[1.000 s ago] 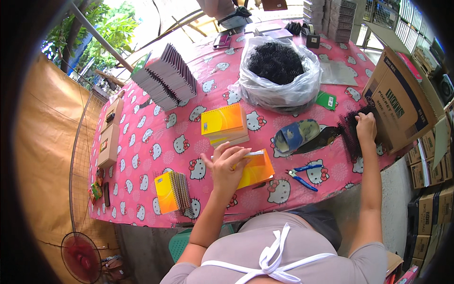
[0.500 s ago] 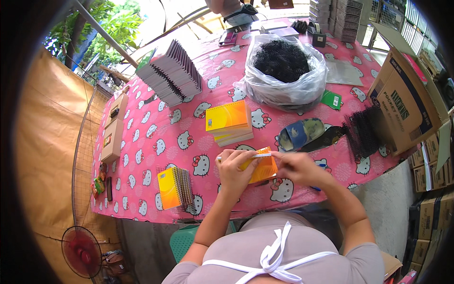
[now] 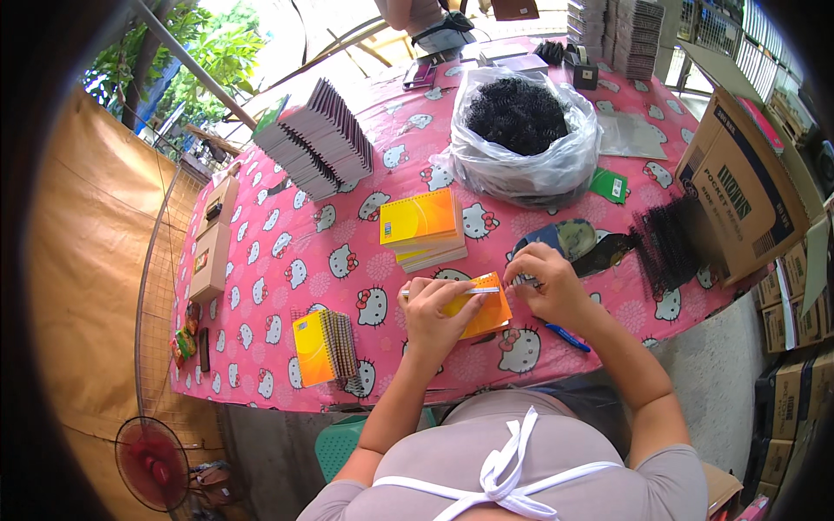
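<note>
One loose orange-and-yellow notebook (image 3: 491,308) is in hand, low above the counter (image 3: 323,286) at its near edge; two other groups of yellow notebooks flank it, one stack (image 3: 421,221) just beyond and one coil-bound row (image 3: 317,349) to the left; one tall grey stack (image 3: 321,143) stands farther back; black coils show in two places, one mass (image 3: 512,113) inside a single clear plastic bag (image 3: 521,187) and one heap (image 3: 667,247) against one carton (image 3: 738,195); one blue slipper (image 3: 571,233) and one blue-handled tool (image 3: 569,337), partly covered, lie near the right hand (image 3: 553,285).

The left hand (image 3: 434,311) has its fingers closed over the notebook, thumb on the near side; the right hand's fingers are curled, thumb and fingertips close together, just beside the notebook's right edge; whether they pinch anything, I cannot tell.
</note>
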The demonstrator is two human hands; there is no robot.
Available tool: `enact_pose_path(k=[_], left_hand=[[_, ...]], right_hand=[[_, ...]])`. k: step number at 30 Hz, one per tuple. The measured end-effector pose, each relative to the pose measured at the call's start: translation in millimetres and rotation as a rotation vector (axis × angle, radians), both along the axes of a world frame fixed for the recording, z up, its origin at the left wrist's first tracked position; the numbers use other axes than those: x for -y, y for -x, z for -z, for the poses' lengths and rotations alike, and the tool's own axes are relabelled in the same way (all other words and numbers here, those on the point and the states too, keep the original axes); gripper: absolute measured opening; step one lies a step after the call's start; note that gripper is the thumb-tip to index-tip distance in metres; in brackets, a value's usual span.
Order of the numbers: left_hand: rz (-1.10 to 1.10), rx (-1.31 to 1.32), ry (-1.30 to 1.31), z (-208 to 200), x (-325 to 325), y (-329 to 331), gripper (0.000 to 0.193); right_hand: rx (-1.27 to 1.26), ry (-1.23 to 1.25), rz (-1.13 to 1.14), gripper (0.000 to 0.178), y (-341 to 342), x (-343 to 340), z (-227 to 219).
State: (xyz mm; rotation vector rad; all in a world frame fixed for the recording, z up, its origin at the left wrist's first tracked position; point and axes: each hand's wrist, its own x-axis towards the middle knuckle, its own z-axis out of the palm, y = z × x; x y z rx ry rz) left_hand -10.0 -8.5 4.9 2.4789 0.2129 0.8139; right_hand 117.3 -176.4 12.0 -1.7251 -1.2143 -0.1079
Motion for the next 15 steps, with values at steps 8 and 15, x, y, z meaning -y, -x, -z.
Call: enact_pose_path(k=[8, 15], left_hand=[[-0.014, 0.026, -0.030, 2.8, 0.5, 0.3, 0.023], [-0.009, -0.013, 0.019, 7.9, -0.3, 2.7, 0.024]], right_hand=[[-0.361, 0.195, -0.076, 0.013, 6.8, 0.0, -3.6], [0.071, 0.200, 0.071, 0.018, 20.2, -7.2, -11.7]])
